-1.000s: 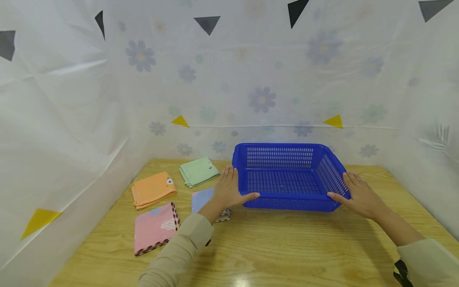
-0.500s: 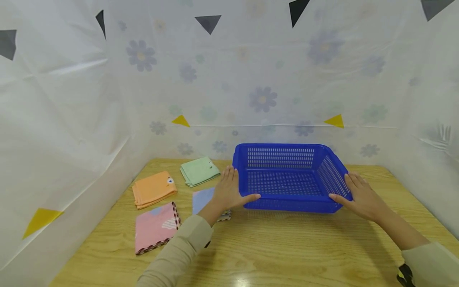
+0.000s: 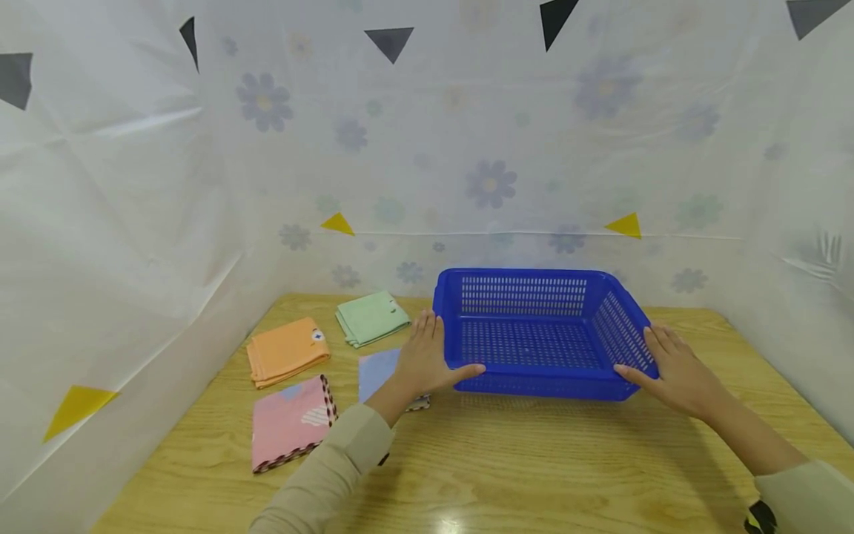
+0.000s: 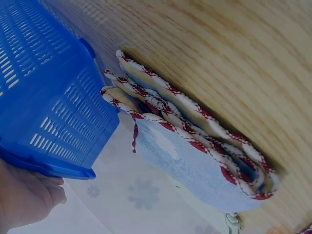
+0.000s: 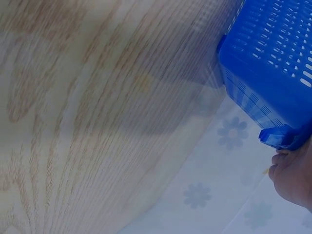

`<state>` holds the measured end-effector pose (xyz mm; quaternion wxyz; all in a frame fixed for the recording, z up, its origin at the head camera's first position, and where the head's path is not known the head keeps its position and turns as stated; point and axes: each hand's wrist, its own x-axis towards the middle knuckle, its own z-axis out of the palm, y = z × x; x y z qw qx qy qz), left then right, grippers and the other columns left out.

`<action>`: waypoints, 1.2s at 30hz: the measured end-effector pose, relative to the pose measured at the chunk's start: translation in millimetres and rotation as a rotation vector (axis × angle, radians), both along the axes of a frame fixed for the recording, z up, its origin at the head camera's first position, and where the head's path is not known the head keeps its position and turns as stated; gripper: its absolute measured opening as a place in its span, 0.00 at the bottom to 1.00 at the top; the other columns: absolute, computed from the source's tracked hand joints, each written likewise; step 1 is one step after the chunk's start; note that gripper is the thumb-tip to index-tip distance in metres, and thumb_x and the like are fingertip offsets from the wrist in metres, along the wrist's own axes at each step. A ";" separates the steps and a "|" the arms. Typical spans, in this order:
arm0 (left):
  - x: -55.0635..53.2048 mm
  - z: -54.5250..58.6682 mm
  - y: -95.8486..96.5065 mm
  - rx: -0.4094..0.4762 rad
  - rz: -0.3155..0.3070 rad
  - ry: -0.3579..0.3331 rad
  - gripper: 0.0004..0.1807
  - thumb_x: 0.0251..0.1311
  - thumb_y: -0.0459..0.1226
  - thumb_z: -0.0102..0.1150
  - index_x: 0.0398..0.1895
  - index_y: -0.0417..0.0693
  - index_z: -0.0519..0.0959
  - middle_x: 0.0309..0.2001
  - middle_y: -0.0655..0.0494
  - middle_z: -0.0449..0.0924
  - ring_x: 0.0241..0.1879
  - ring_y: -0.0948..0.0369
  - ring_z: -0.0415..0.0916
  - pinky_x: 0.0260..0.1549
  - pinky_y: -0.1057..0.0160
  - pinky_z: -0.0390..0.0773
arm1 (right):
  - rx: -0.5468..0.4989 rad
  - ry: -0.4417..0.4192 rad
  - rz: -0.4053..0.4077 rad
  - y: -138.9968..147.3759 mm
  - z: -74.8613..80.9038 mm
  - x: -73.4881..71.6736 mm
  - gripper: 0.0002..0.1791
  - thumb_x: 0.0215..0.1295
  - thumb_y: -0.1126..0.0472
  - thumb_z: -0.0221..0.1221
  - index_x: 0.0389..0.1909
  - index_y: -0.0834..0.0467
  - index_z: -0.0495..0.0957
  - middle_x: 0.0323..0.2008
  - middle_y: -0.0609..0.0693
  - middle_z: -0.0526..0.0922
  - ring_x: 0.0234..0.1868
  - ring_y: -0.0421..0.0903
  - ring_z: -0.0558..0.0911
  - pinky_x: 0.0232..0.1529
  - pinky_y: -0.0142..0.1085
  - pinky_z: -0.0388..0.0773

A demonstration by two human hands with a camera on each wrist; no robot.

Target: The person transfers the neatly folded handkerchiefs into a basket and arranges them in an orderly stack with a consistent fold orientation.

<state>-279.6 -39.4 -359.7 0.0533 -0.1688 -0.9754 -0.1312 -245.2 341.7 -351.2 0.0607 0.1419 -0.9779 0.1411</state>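
Note:
A blue plastic basket (image 3: 527, 341) with slotted walls is held between both hands over the back of the table. My left hand (image 3: 425, 363) grips its left side, the thumb lying on the near rim. At the right near corner my right hand (image 3: 680, 374) holds the rim, thumb on top and fingers along the outer side. The basket's interior shows only its perforated floor. Both wrist views look at its outside from below, and its near side seems raised off the wood. Under the left wrist lies a folded light-blue cloth (image 4: 185, 161) with a red-and-white stitched edge, partly hidden in the head view.
Left of the basket lie folded cloths: green (image 3: 372, 319), orange (image 3: 288, 351) and pink (image 3: 293, 423) with a dark scalloped edge. The wooden table (image 3: 534, 467) meets a pale flower-patterned sheet (image 3: 414, 148) behind, and white sheeting (image 3: 133, 245) at the left side.
The basket and both hands have come slightly down and toward me in the head view, the right hand also a little rightward. The grip stays the same, and the cloths have not moved.

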 end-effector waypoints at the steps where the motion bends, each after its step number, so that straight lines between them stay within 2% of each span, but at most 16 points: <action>1: 0.2 0.0 0.0 -0.004 0.002 0.001 0.61 0.45 0.72 0.43 0.69 0.35 0.43 0.71 0.39 0.38 0.71 0.48 0.34 0.70 0.53 0.40 | 0.000 0.000 0.000 0.0 -0.1 -0.1 0.51 0.61 0.40 0.49 0.64 0.77 0.39 0.64 0.78 0.39 0.66 0.71 0.38 0.64 0.62 0.33; 15: 2.7 -1.2 -0.9 0.002 0.003 -0.002 0.61 0.45 0.73 0.42 0.69 0.35 0.43 0.71 0.40 0.36 0.71 0.49 0.32 0.70 0.52 0.41 | -0.007 -0.002 0.014 0.4 1.2 0.5 0.51 0.62 0.41 0.49 0.65 0.77 0.38 0.64 0.78 0.39 0.66 0.71 0.37 0.65 0.61 0.29; 25: 6.7 0.5 -1.3 0.018 -0.004 0.012 0.60 0.46 0.71 0.44 0.69 0.34 0.44 0.70 0.38 0.39 0.71 0.49 0.32 0.70 0.53 0.41 | -0.001 0.018 0.015 0.9 1.2 1.1 0.51 0.61 0.41 0.49 0.64 0.78 0.39 0.64 0.78 0.41 0.67 0.70 0.37 0.65 0.61 0.30; 36: 11.6 1.2 -1.2 0.016 0.007 0.004 0.59 0.47 0.71 0.44 0.69 0.34 0.44 0.71 0.39 0.38 0.71 0.49 0.33 0.70 0.54 0.40 | 0.013 0.033 0.018 0.5 2.2 3.5 0.51 0.61 0.40 0.50 0.64 0.78 0.39 0.64 0.78 0.42 0.66 0.70 0.38 0.65 0.61 0.31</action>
